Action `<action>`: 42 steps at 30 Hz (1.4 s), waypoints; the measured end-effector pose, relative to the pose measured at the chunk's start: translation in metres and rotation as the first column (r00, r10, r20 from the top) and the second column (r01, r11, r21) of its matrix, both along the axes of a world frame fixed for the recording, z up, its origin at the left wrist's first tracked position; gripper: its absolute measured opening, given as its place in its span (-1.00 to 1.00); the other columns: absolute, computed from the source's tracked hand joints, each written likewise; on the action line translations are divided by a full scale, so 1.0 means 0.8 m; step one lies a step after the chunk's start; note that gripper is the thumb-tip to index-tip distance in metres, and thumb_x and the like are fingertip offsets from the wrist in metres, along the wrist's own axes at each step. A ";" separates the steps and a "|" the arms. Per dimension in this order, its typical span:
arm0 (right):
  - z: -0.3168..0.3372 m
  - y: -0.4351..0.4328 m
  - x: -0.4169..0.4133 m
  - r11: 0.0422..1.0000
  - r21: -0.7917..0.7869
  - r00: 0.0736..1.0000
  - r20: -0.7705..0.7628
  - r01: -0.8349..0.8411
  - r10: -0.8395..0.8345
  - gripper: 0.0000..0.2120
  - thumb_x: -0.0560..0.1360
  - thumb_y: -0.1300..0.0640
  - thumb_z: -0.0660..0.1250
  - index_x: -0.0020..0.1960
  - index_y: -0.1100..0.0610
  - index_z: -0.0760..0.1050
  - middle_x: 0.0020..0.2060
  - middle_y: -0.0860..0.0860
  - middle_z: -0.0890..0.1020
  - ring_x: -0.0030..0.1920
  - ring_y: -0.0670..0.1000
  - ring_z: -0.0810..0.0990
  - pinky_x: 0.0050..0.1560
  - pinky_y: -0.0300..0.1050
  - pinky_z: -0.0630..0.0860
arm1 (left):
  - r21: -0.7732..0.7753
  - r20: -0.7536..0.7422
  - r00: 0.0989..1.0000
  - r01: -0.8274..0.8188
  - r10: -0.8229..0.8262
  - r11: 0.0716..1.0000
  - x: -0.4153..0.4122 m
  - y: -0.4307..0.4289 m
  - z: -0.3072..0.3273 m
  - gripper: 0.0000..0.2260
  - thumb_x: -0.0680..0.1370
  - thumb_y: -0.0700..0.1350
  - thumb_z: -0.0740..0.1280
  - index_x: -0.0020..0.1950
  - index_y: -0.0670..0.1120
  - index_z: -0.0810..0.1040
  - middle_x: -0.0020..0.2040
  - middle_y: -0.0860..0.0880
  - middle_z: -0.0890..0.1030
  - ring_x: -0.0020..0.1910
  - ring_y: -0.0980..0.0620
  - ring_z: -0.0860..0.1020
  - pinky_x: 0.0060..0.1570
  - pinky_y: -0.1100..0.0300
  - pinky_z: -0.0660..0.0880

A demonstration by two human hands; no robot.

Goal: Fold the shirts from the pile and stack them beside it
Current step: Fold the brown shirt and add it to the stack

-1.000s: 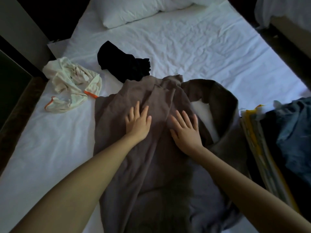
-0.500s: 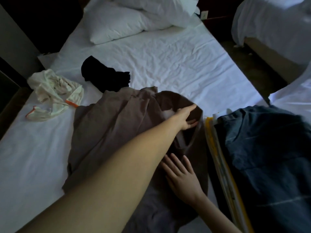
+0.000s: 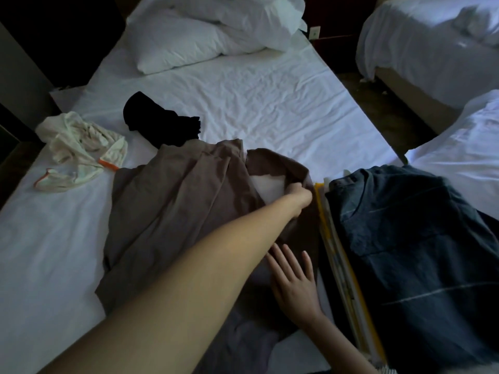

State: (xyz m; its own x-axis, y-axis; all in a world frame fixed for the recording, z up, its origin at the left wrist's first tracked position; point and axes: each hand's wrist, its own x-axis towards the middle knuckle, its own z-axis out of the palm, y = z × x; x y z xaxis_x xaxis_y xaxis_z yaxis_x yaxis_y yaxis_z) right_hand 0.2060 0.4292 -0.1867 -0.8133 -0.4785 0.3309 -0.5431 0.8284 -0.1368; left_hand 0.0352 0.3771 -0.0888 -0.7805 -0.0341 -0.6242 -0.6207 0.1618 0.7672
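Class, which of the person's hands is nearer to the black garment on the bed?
Left. The left hand grips a fold of the brown shirt, right of the black garment; the right hand rests flat on the shirt, farther off toward the camera.

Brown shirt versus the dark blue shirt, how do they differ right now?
The brown shirt lies spread and rumpled on the bed; the dark blue shirt lies folded atop a stack. The left hand grips the brown shirt and the right hand presses it; the dark blue shirt is untouched.
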 end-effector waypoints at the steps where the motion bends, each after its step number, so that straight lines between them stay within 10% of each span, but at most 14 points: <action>1: 0.002 0.001 0.000 1.000 -0.013 1.000 0.004 0.005 -0.004 -0.37 0.45 0.03 0.13 0.51 0.00 0.11 0.45 0.00 0.28 0.53 -0.02 -0.08 0.47 0.06 -0.13 | 0.100 0.008 0.999 -0.041 0.041 0.994 0.000 -0.009 0.007 -0.67 0.62 -0.24 0.16 0.39 -0.23 0.33 0.27 -0.19 0.44 0.22 -0.14 0.44 0.07 0.14 0.37; 5: 0.016 -0.001 -0.012 0.998 0.025 0.995 0.085 -0.055 0.053 -0.37 0.46 -0.02 0.12 0.52 -0.05 0.11 0.37 0.01 0.43 0.42 0.04 0.23 0.44 0.08 -0.10 | 0.497 0.024 0.961 -0.250 0.274 0.831 -0.015 -0.061 0.060 -0.80 0.57 -0.28 0.19 -0.23 -0.21 0.51 -0.36 -0.12 0.59 -0.29 -0.04 0.56 -0.06 0.19 0.48; 7: 0.025 0.001 -0.024 0.989 0.106 0.987 0.131 -0.105 0.091 -0.44 0.44 -0.07 0.12 0.44 -0.04 0.26 0.35 0.00 0.46 0.38 0.04 0.30 0.44 0.05 -0.12 | 0.608 -0.040 0.933 -0.261 0.358 0.750 -0.019 -0.090 0.091 -0.71 0.56 -0.22 0.19 -0.31 -0.21 0.58 -0.37 -0.11 0.62 -0.35 -0.03 0.61 -0.11 0.18 0.51; 12: 0.039 0.003 -0.032 0.971 0.223 0.977 0.209 -0.081 0.034 -0.50 0.39 -0.11 0.07 0.22 -0.02 0.57 0.22 -0.01 0.58 0.27 0.05 0.50 0.38 0.03 0.09 | 0.706 -0.217 0.918 -0.087 0.331 0.703 0.002 -0.151 0.150 -0.66 0.42 -0.03 0.40 0.04 -0.26 0.53 -0.10 -0.20 0.64 -0.05 -0.11 0.61 0.14 0.06 0.50; 16: 0.038 -0.002 -0.008 0.962 0.266 0.947 0.319 -0.064 -0.025 -0.47 0.33 -0.12 0.03 0.11 -0.04 0.64 0.08 -0.01 0.66 0.10 0.04 0.61 -0.12 -0.03 0.59 | 0.776 -0.272 0.898 -0.007 0.345 0.631 0.040 -0.230 0.136 -0.85 0.38 -0.16 0.48 -0.08 -0.03 0.61 -0.15 0.02 0.61 -0.10 0.15 0.57 0.06 0.26 0.42; 19: 0.035 0.000 0.007 0.938 0.337 0.955 0.295 -0.076 -0.028 -0.46 0.33 -0.09 0.04 0.09 0.06 0.65 0.00 0.04 0.69 -0.10 0.09 0.69 -0.23 0.01 0.60 | 0.777 -0.148 0.844 -0.224 0.516 0.589 0.090 -0.298 0.082 -0.69 0.29 -0.08 0.58 -0.02 -0.07 0.64 -0.25 0.01 0.64 -0.20 0.09 0.60 -0.04 0.27 0.49; 23: 0.043 0.013 0.018 0.964 0.188 0.982 0.057 -0.185 0.178 -0.58 0.37 -0.06 0.10 0.03 -0.01 0.66 -0.08 -0.07 0.69 -0.14 -0.02 0.68 -0.20 -0.13 0.60 | 0.486 0.196 0.627 -0.730 0.754 0.480 0.172 -0.354 -0.001 -0.64 0.65 -0.03 0.11 0.40 -0.12 0.39 0.29 -0.08 0.52 0.31 -0.10 0.44 0.25 0.06 0.37; 27: 0.049 0.023 0.024 0.952 0.053 0.937 -0.165 -0.303 0.307 -0.69 0.51 0.01 0.14 0.17 0.03 0.51 0.01 0.03 0.64 -0.06 0.05 0.64 -0.05 -0.10 0.51 | 0.479 0.251 0.537 -0.792 0.805 0.379 0.216 -0.376 -0.038 -0.59 0.64 0.04 0.06 0.45 -0.09 0.29 0.44 -0.10 0.34 0.44 -0.06 0.30 0.38 0.05 0.24; 29: 0.053 0.017 0.025 0.997 -0.031 0.992 -0.112 -0.066 0.062 -0.65 0.50 -0.02 0.17 0.25 0.04 0.38 0.12 0.11 0.49 0.05 0.15 0.53 0.02 0.00 0.43 | 0.481 0.235 0.557 -0.779 0.797 0.402 0.218 -0.372 -0.031 -0.58 0.62 0.06 0.14 0.44 -0.08 0.31 0.42 -0.10 0.36 0.42 -0.06 0.32 0.33 0.04 0.30; 32: 0.063 0.002 0.022 0.916 -0.128 0.870 0.384 0.381 -0.308 -0.35 0.46 -0.02 0.35 0.47 0.06 0.17 0.31 0.17 0.31 0.27 0.25 0.34 0.18 0.16 0.35 | 0.462 0.220 0.579 -0.771 0.785 0.439 0.211 -0.361 -0.019 -0.57 0.59 0.02 0.24 0.43 -0.09 0.33 0.43 -0.08 0.36 0.43 -0.05 0.31 0.36 0.07 0.29; 35: 0.071 0.000 0.019 0.820 -0.241 0.625 0.762 0.520 -0.172 -0.36 0.52 0.13 0.31 0.51 0.10 0.10 0.33 0.19 0.43 0.27 0.22 0.45 0.13 0.02 0.41 | 0.443 0.208 0.595 -0.765 0.777 0.467 0.194 -0.354 -0.012 -0.56 0.56 0.01 0.31 0.40 -0.11 0.38 0.40 -0.08 0.42 0.37 -0.05 0.40 0.26 0.11 0.40; 38: 0.076 0.011 0.026 0.856 -0.263 0.728 0.663 0.445 -0.174 -0.41 0.51 0.31 0.20 0.50 0.10 0.15 0.34 0.14 0.42 0.25 0.19 0.47 0.12 0.03 0.44 | 0.473 0.163 0.639 -0.719 0.752 0.508 0.170 -0.349 -0.003 -0.61 0.57 0.00 0.31 0.35 -0.13 0.45 0.30 -0.12 0.53 0.23 -0.09 0.52 0.06 0.05 0.48; 42: 0.074 0.031 0.052 0.959 -0.087 0.858 0.474 0.269 -0.197 -0.29 0.43 0.38 0.22 0.51 -0.01 0.15 0.04 0.04 0.41 -0.28 0.10 0.53 -0.45 -0.10 0.34 | 0.606 0.009 0.683 -0.584 0.730 0.539 0.143 -0.340 0.041 -0.68 0.60 0.10 0.21 0.13 -0.13 0.53 0.12 -0.10 0.58 0.06 -0.10 0.55 0.10 -0.01 0.44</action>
State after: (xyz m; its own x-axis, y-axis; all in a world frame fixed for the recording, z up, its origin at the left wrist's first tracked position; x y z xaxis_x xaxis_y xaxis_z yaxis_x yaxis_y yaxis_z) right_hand 0.2474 0.4536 -0.1277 -0.9713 -0.2318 -0.0536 -0.1838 0.8741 -0.4496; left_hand 0.1496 0.1048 -0.0557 -0.7866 -0.3263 -0.5242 -0.1829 -0.6877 0.7026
